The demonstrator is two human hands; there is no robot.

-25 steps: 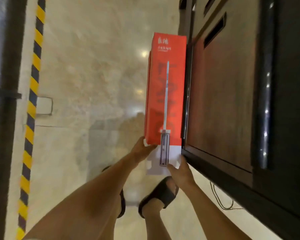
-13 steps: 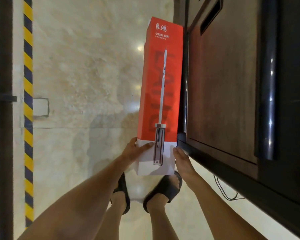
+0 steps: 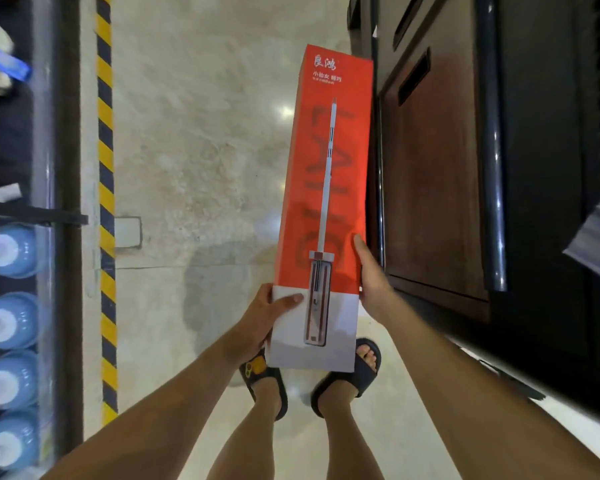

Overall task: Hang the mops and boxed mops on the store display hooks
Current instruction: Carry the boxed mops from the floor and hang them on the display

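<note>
**Desk:** Which step are you on?

**Me:** Carrying, I'd say. I have one box (image 3: 326, 202) held out lengthwise above the floor (image 3: 205, 133). Its white near end is over my sandals (image 3: 347, 379), and its red far end points away, just beside the dark cabinet (image 3: 430, 185) on the right. It isn't hung yet.

**Desk:** How's the grip?

**Me:** My left hand (image 3: 267, 317) wraps the near left edge, thumb flat on the white panel. My right hand (image 3: 371, 282) clasps the right edge a little farther up, thumb lying along the red face. The fingers of both hands go behind the box, so I can't see them.

**Desk:** And the next move?

**Me:** I need to find a hook. That probably means lifting my view, turning toward the display and bringing the box's hanging end up to it.

**Desk:** Any hooks in sight?

**Me:** None. I can't make out a hang tab or hole on the box either. The blue bottles (image 3: 11, 251) on the left are blurred and partly cut off by the frame.
</note>
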